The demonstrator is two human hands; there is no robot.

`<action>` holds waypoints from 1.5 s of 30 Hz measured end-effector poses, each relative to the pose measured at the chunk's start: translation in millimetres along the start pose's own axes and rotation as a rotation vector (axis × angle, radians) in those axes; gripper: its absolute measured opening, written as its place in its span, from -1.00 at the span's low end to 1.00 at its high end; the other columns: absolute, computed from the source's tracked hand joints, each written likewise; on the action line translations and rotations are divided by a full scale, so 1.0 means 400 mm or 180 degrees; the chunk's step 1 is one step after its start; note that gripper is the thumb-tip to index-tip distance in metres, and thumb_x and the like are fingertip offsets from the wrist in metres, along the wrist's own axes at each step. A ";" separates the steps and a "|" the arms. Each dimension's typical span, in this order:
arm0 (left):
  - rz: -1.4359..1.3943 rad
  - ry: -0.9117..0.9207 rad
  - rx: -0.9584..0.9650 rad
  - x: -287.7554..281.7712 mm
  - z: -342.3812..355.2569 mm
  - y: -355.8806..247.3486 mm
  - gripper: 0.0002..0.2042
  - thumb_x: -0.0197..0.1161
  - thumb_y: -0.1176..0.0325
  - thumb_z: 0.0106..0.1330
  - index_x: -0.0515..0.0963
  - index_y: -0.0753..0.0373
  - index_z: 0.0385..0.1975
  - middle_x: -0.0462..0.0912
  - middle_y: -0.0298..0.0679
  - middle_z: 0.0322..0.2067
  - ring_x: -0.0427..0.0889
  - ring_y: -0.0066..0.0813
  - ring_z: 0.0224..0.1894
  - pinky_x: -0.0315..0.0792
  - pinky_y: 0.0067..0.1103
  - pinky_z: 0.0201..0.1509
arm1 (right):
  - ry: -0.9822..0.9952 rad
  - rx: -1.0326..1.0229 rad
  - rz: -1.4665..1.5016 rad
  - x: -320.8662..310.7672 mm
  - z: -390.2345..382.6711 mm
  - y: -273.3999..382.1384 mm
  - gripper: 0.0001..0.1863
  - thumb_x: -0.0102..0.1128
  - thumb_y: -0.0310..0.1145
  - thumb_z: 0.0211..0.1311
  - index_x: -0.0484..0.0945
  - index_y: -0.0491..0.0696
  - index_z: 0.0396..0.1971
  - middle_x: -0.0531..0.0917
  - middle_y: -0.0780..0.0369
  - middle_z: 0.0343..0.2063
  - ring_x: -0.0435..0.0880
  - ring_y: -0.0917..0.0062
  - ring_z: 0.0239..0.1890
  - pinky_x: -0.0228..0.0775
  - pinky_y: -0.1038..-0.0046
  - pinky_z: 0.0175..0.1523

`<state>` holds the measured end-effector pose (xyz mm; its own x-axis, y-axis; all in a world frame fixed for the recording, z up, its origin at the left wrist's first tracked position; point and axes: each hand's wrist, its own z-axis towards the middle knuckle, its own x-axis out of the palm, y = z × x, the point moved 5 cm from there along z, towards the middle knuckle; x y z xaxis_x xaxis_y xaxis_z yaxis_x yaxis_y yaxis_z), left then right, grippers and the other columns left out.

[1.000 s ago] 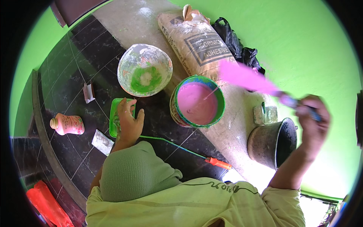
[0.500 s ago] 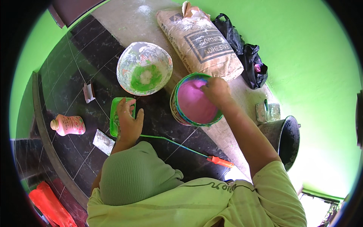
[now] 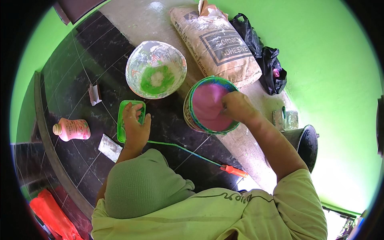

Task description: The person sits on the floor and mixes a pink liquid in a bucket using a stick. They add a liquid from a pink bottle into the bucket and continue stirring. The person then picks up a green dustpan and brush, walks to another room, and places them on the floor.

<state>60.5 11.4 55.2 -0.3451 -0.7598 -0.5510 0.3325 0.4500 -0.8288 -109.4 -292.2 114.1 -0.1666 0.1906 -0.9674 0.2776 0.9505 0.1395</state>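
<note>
From my feed, the pink mix [image 3: 206, 100] sits in a green-rimmed bucket [image 3: 187, 110] at the middle, standing where black tile meets a pale floor strip. Crowding it are a speckled bowl [image 3: 137, 60] just beside it on the upper left and a big paper sack [image 3: 218, 44] at its upper right; I cannot tell whether sack and rim touch. Black plastic bags [image 3: 272, 74] line the green wall [image 3: 332, 76] behind, and a dark pail [image 3: 308, 150] stands partly hidden by the right forearm.

I see the right hand [image 3: 240, 107] over the bucket's mouth, fingers folded down; whether they grip anything is hidden from me. The left hand [image 3: 137, 130] is loosely open, thumb apart, over a green tray [image 3: 120, 128].

The bucket's mouth faces up toward me, its long axis running down to the floor, with its outer wall showing on the left. The tray lies lengthwise away from the person; the roller handle [image 3: 234, 171] points lower right, its rod [image 3: 182, 149] leading back toward the tray.

Black tile runs between bucket and rod, and farther left around a pink bottle [image 3: 74, 129] and a whitish slab [image 3: 109, 148].
</note>
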 end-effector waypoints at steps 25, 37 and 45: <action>0.0018 0.0011 -0.0022 0.002 0.004 -0.001 -0.57 0.36 0.46 0.23 0.50 0.35 0.11 0.26 0.12 0.28 0.55 -0.17 0.07 0.48 -0.34 0.19 | 0.0595 0.0324 -0.0054 0.009 0.000 0.032 -0.78 0.27 -0.23 0.09 0.74 -0.04 -0.36 0.74 0.03 -0.35 0.75 0.13 -0.19 0.59 0.16 0.00; 0.0008 -0.0015 -0.0060 -0.006 -0.006 -0.001 -0.57 0.36 0.46 0.22 0.50 0.35 0.10 0.27 0.13 0.29 0.56 -0.15 0.08 0.49 -0.36 0.17 | -0.0855 0.0051 -0.0154 0.022 0.072 0.051 -0.84 0.22 -0.27 0.18 0.69 0.00 -0.35 0.72 0.08 -0.33 0.76 0.18 -0.28 0.60 0.13 -0.13; 0.0161 -0.0339 0.0013 -0.043 0.012 0.050 -0.60 0.35 0.49 0.21 0.51 0.36 0.07 0.30 0.09 0.26 0.58 -0.15 0.07 0.52 -0.38 0.15 | 0.0255 0.0833 -0.0298 0.048 0.012 -0.025 -0.76 0.36 -0.18 0.06 0.70 -0.05 -0.42 0.73 0.05 -0.40 0.74 0.11 -0.26 0.59 0.15 -0.07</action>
<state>77.3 31.1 48.8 -0.2328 -0.7818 -0.5784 0.3508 0.4872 -0.7997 -110.9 -299.2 93.2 -0.2744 0.1336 -0.9523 0.4904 0.8713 -0.0191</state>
